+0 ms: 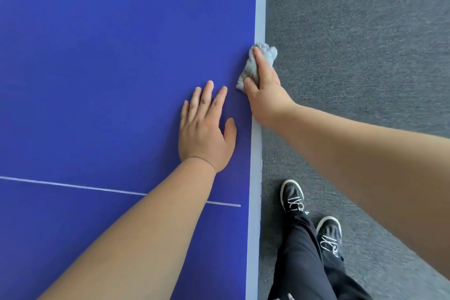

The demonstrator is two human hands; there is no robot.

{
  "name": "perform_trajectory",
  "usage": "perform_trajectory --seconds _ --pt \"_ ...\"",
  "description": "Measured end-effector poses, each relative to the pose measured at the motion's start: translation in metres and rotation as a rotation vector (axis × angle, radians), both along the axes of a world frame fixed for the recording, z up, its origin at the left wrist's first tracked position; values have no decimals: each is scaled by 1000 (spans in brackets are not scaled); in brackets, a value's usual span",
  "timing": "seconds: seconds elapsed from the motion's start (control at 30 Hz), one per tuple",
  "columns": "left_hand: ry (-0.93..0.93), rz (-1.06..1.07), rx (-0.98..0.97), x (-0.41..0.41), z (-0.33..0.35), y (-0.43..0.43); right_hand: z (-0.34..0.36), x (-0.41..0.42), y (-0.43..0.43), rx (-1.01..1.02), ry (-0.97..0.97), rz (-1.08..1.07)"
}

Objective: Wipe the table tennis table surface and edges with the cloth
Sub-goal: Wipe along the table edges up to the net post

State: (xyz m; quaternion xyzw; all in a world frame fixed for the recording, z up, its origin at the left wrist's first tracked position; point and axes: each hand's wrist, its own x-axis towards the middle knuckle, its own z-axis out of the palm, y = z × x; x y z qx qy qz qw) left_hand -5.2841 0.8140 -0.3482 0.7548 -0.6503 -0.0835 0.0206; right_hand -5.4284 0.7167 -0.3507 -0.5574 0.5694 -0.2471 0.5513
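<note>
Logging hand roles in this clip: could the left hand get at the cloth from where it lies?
Probably yes. The left hand lies flat on the table beside the cloth, with only bare blue surface between them, though the right hand grips the cloth at the edge.

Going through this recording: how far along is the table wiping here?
Done: nothing shows which parts are wiped; the blue table looks unmarked. In hand: the right hand grips the cloth against the pale edge strip, while the left hand rests flat on the top. Left: likely the strip beyond the cloth, perhaps more.
</note>
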Motion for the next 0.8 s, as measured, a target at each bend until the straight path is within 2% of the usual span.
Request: perform_trajectory --seconds 0.1,0.23,0.37,0.5,0.63,0.73,0.8 --pt "26 0 -9 0 1 2 0 -1 59 -25 -27 -36" --pt "32 8 -8 0 3 -1 4 -16 134 48 -65 81" --pt "34 8 -21 0 2 -2 -3 -14 63 19 -13 136" --pt "38 7 -31 0 2 -1 -2 2 7 -33 -16 -29" --pt "42 10 -17 0 3 -1 -2 1 79 -107 -20 -82" --pt "41 10 -13 0 1 -1 -3 -5 155 -48 -53 -54" --pt "30 8 -12 0 0 1 -4 -4 168 -14 -77 -83"
